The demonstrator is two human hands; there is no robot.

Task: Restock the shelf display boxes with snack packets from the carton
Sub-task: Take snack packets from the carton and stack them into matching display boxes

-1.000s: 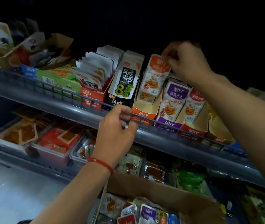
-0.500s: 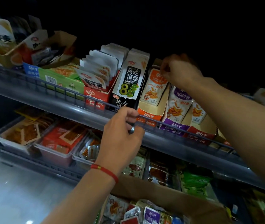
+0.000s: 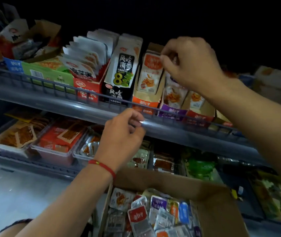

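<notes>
two hands were up at the shelf (image 3: pixel 102 109). the right hand (image 3: pixel 190 63) pinched the top of one orange packet (image 3: pixel 150 72) standing in the orange box (image 3: pixel 145 101), long axis upright and leaning back, printed face toward the camera. three such boxes stood side by side. the left hand (image 3: pixel 123 135) was curled at the shelf's rail, holding nothing i could make out. one carton (image 3: pixel 210 194) of mixed packets sat below.
</notes>
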